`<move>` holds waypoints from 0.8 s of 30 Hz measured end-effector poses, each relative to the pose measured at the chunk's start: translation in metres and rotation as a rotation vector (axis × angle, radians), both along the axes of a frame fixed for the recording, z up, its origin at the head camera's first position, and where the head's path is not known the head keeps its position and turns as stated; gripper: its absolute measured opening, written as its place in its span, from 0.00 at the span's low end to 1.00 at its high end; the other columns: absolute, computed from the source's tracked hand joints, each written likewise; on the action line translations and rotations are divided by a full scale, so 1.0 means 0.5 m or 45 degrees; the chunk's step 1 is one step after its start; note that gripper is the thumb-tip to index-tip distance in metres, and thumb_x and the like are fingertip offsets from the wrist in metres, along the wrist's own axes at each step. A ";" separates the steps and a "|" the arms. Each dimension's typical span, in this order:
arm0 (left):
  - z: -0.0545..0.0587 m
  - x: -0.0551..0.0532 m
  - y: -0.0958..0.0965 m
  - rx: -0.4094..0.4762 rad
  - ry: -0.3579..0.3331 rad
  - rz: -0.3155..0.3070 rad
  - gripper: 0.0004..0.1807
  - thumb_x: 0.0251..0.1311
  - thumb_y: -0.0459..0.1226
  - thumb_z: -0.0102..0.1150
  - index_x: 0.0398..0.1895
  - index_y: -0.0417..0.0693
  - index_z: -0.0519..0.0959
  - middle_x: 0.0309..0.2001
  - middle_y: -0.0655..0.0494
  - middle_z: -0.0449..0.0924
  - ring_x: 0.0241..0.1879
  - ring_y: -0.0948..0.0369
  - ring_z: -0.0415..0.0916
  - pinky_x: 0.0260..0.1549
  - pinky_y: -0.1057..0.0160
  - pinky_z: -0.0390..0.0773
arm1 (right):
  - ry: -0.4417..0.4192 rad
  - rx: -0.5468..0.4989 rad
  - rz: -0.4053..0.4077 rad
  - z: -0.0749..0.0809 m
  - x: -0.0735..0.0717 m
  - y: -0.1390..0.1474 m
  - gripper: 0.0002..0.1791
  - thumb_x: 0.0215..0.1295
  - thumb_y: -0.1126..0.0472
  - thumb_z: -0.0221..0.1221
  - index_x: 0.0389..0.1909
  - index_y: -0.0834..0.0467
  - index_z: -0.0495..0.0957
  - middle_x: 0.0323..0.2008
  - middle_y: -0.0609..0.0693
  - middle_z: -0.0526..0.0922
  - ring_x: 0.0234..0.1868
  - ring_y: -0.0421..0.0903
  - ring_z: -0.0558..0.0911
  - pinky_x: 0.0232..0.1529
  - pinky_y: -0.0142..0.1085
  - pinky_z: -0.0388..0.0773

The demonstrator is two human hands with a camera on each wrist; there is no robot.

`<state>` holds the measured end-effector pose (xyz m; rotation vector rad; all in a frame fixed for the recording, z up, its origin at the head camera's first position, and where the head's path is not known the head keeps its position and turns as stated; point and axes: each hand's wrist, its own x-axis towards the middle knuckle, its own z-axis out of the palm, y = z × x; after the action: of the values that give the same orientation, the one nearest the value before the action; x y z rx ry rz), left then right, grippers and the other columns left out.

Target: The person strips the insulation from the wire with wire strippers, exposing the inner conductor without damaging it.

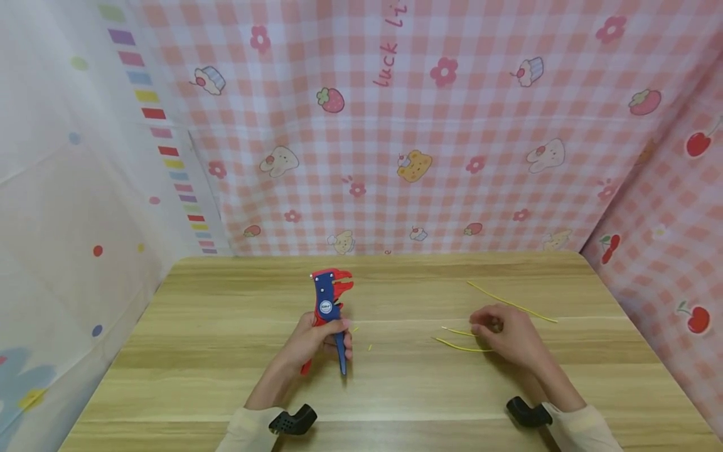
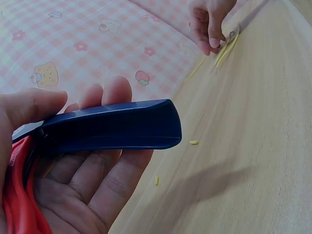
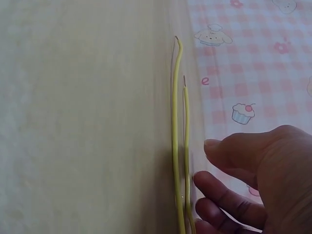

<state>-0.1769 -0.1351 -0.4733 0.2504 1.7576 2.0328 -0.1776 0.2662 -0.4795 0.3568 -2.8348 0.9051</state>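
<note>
My left hand (image 1: 305, 344) grips a red-and-blue wire stripper (image 1: 325, 295), its jaws pointing up and to the right above the table. In the left wrist view the blue handle (image 2: 117, 124) crosses the fingers, with the red handle (image 2: 19, 195) by the palm. Toward the right, my right hand (image 1: 513, 336) hovers by two yellow wires with bare metal ends, a longer wire (image 3: 176, 122) and a shorter wire (image 3: 186, 131). Its thumb and fingers are loosely bent and apart, fingertips right beside the shorter wire, with nothing between them. The wires' rear ends are hidden.
Another yellow wire (image 1: 511, 302) lies farther back on the wooden table (image 1: 407, 389). Two small yellow insulation bits (image 2: 194, 142) lie near the left hand. A pink checked cloth (image 1: 361, 125) hangs behind the table. Each wrist carries a black camera mount (image 1: 295, 422).
</note>
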 end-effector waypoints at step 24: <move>-0.004 0.001 -0.001 0.025 -0.038 -0.007 0.22 0.72 0.40 0.58 0.52 0.27 0.67 0.27 0.56 0.85 0.28 0.57 0.88 0.38 0.55 0.90 | -0.008 -0.114 -0.109 0.012 -0.036 0.054 0.19 0.68 0.62 0.66 0.56 0.64 0.81 0.48 0.62 0.87 0.45 0.55 0.87 0.44 0.36 0.85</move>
<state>-0.1764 -0.1358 -0.4751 0.2293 1.7179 2.0404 -0.1956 0.2929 -0.4736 0.2201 -2.7796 1.0128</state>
